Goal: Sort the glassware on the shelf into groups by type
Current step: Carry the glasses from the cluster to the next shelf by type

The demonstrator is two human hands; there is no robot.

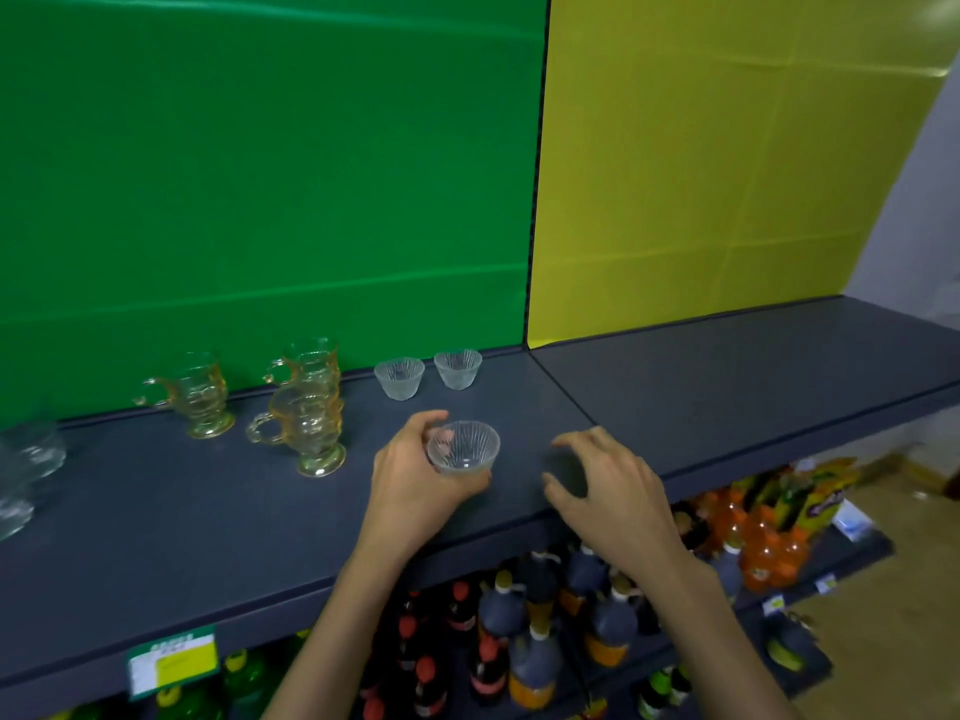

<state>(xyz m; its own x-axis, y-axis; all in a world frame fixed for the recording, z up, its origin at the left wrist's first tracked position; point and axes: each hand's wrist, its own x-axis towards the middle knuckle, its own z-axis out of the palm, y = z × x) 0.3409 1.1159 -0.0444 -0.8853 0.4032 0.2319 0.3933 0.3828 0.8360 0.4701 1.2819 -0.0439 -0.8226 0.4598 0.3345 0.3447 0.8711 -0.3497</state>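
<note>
My left hand (410, 480) grips a small clear ribbed glass bowl (464, 447) just above the dark grey shelf (208, 522). To its right, my right hand (613, 480) hovers over the shelf with fingers spread and holds nothing. Two matching ribbed bowls (399, 377) (457, 368) stand side by side near the back wall. Left of them are three amber handled glass mugs (200, 394) (311, 363) (309, 433). Clear glass pieces (26, 459) sit blurred at the far left edge.
A green panel (260, 174) and a yellow panel (727, 148) back the shelf. Below the shelf's front edge stand dark bottles (524, 636) and orange soda bottles (763, 543). A green price tag (174, 662) hangs on the front lip.
</note>
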